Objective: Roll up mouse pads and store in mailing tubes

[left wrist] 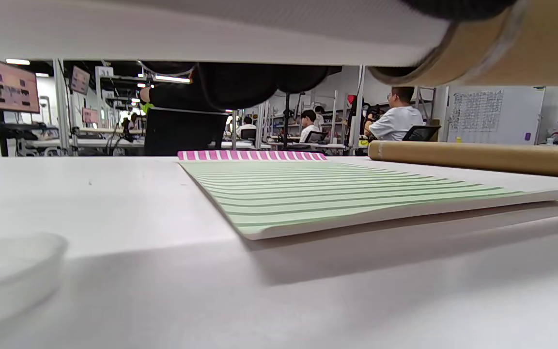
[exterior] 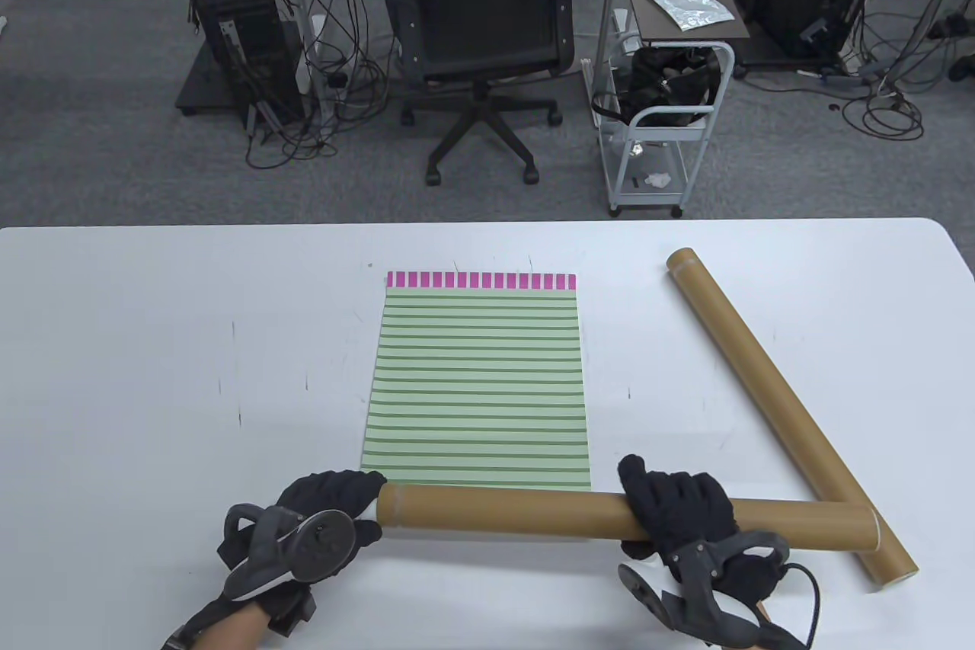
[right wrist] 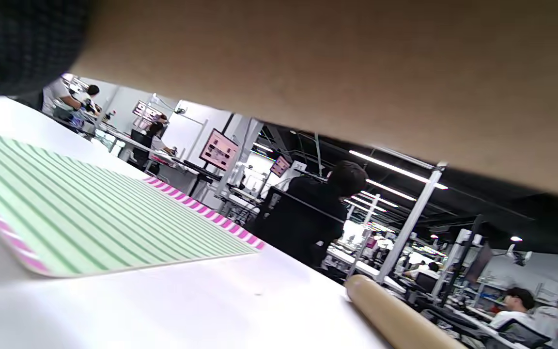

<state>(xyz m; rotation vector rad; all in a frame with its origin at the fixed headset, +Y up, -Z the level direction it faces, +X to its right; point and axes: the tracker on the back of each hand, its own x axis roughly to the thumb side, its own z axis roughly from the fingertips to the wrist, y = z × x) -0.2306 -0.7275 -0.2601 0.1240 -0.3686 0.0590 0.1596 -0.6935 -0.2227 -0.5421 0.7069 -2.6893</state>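
A green striped mouse pad with a pink band at its far edge lies flat in the middle of the white table. Both hands hold a brown mailing tube crosswise at the pad's near edge. My left hand grips its left end; my right hand wraps around it right of the pad. A second tube lies diagonally at the right, meeting the held tube's right end. The left wrist view shows the pad, the held tube overhead and the second tube. The right wrist view shows the pad, the held tube and the second tube.
An office chair and a small wheeled cart stand on the floor beyond the table's far edge. A blurred white round object sits close at the lower left of the left wrist view.
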